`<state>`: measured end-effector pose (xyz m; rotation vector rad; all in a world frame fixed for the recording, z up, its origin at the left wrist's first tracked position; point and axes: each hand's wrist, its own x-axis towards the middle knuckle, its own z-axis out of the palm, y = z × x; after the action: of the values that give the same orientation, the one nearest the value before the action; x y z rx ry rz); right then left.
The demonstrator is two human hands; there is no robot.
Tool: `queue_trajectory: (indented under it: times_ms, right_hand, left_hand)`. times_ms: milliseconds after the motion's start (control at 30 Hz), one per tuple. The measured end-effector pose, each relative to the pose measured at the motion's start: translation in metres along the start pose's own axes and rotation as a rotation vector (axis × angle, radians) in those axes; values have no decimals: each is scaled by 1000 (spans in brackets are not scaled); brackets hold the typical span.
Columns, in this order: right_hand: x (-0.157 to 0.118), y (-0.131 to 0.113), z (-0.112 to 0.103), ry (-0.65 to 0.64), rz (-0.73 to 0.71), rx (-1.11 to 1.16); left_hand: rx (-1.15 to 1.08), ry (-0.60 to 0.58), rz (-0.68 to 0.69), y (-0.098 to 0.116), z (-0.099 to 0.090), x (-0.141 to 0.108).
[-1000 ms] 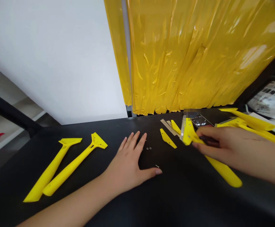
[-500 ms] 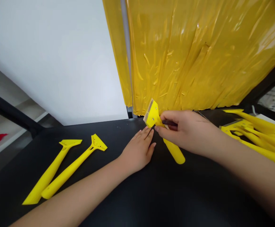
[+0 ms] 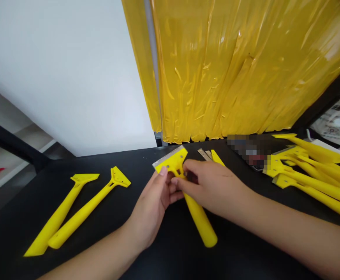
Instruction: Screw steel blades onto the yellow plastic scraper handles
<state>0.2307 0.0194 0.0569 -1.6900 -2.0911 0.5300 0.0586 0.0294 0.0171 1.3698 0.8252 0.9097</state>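
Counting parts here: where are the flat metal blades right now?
In the head view, the flat metal blades lie on the black tabletop near its far edge, just behind the right hand and beside a yellow plastic strip.

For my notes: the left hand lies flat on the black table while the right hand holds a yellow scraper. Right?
No: the left hand is not flat on the black table; it grips the yellow scraper at its head, alongside the right hand, as the head view shows.
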Motion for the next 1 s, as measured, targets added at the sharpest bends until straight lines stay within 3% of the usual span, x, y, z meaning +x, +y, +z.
queue_trajectory:
  times_ms: [100,200,333,467,600,867,1000]
  right_hand:
    - [-10,-8,4,-37,-93,13]
    - [-19,-11,-9,31,-252,78]
    - [-24,-5,-21,262,-358,162]
    - [-30,10,-12,433,-409,220]
    - [-32,25,-4,357,-552,268]
    - [-27,30,2,307,-584,343]
    - [-23,27,7,348,-637,351]
  left_hand:
    - [-413,166,-246,5,1,-18]
    - [-430,234,-335,3,-5,-29]
    - [-459,206,-363,-3,-12,-31]
    - [-433,122,-415,-10,-17,-28]
    - [-386,36,-493,-14,-22,-28]
    - [-328,19,-545,-13,-22,-28]
    - [-367,23,-533,-15,-24,-29]
